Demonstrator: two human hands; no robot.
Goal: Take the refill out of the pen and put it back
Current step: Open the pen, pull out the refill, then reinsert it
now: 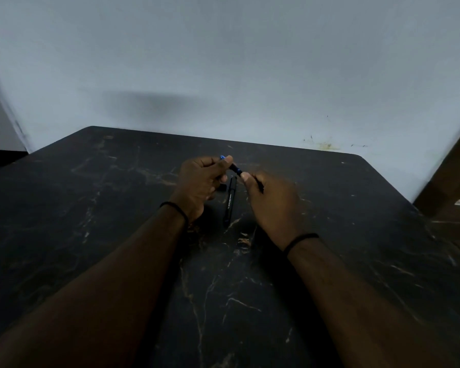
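Two bare forearms entered from the near edge, each with a thin dark band at the wrist, left band (174,208), right band (300,239). They reached over a black table (250,301) veined with pale marble-like streaks. Between the wrists, flat on the table, lay a black pen part (229,201) bearing small white lettering, its length running away from the viewer; whether it was barrel or cap could not be told. Right hand (272,205): fingers curled narrow, thumb and fingertips pinched on the lower end of a slim dark pen piece (235,168), with a dark tip showing past the fingers at the right side. Left hand (199,183): likewise curled, thumb and forefinger closed on the upper end of the same piece, where a blue end (222,157) showed. The piece was held above the table, tilted down from left to right, spanning the gap between the two hands. Whether this was the refill could not be told. Beyond the table's far edge stood a plain pale wall (223,62), with a few small marks (327,145) low at the right.
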